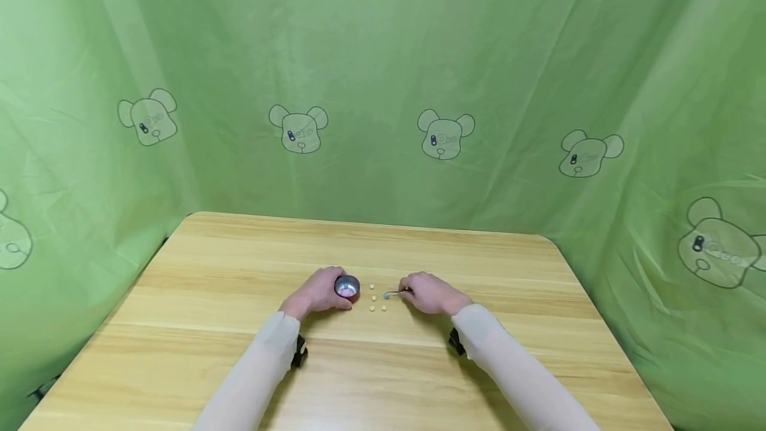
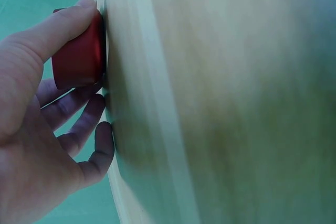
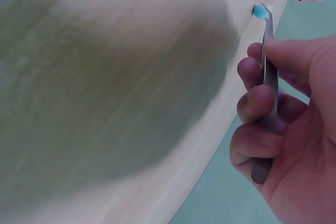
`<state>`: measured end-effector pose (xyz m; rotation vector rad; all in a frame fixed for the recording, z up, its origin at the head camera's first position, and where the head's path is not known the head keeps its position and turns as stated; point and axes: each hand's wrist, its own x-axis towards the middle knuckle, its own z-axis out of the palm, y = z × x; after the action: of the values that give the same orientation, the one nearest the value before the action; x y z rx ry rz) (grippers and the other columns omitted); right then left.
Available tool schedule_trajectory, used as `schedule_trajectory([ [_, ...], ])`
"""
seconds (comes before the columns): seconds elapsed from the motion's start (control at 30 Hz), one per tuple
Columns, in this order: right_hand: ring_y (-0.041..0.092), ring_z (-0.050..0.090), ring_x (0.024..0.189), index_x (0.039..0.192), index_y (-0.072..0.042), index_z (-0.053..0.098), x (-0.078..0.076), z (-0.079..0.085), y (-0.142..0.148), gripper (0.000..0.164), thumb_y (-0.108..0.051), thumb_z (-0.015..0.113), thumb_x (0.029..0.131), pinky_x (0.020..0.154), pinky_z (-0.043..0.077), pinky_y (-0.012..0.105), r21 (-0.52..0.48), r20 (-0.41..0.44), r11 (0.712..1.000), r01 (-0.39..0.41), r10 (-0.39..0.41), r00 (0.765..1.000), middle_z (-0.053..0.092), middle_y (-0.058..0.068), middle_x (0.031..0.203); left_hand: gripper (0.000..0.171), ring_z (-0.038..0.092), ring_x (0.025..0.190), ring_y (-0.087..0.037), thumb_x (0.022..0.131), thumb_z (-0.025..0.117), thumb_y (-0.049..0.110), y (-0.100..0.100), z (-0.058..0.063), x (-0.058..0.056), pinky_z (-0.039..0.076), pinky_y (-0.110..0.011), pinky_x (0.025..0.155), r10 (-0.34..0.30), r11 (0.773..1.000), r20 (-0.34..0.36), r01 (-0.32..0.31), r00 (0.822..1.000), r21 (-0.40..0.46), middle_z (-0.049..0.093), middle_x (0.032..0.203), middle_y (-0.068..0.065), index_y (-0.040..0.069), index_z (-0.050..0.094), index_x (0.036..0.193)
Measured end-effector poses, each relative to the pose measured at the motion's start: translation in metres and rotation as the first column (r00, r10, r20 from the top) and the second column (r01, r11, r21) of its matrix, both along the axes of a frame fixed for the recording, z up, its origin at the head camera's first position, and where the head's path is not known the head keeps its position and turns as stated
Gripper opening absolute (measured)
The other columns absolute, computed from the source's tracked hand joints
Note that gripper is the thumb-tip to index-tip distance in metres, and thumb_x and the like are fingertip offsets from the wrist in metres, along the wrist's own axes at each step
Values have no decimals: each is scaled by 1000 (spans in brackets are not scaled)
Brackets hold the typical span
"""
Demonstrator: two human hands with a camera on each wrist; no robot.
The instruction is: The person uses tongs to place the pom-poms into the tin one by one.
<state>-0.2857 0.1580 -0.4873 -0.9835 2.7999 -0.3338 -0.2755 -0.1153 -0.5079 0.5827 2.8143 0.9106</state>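
My left hand point(image 1: 317, 290) holds a small round cup point(image 1: 348, 289), red outside and silvery inside, between thumb and fingers. The cup stands upright on the table, and something pinkish shows at its bottom. In the left wrist view its red wall point(image 2: 79, 59) sits under the thumb. My right hand point(image 1: 429, 292) grips metal tweezers point(image 3: 270, 87) with curled fingers. Their bent tips are at a small blue ball point(image 3: 259, 11); whether they pinch it I cannot tell. Between the hands lie several small pale balls, among them a whitish one point(image 1: 372, 287) and a yellowish one point(image 1: 372, 308).
Everything lies on a light wood-grain table point(image 1: 383, 378) with rounded far corners. A green curtain point(image 1: 371, 52) with printed bear heads hangs behind it and along both sides. Each wrist has a dark device strapped under it, like the one on the left point(image 1: 300, 352).
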Motion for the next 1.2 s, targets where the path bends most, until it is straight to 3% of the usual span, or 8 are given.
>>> schedule_trajectory([
  [0.23,11,55,76,98,-10,66,0,0,1,11,-14,56,95,72,48,33,-20,-19,999,-34,34,999,63,-2,88,52,57,97,-22,69,85,28,0,0,0,44,-40,89,0,1000,1,0,1000,11,62,102,-4,7,59,110],
  [0.5,10,55,77,98,-11,66,0,3,4,12,-17,56,95,75,48,33,-32,6,999,16,-16,1000,62,-5,88,53,56,97,-23,69,85,28,0,-2,-1,44,-41,89,-2,1000,-3,2,1000,5,62,102,-4,7,59,110],
  [1.2,11,54,78,98,-12,66,1,3,11,12,-18,57,95,75,47,35,-39,44,998,55,-54,998,61,-4,89,54,56,98,-23,70,84,30,-1,-2,-1,44,-40,90,-5,1000,-3,5,1000,-10,61,104,-4,8,58,111],
])
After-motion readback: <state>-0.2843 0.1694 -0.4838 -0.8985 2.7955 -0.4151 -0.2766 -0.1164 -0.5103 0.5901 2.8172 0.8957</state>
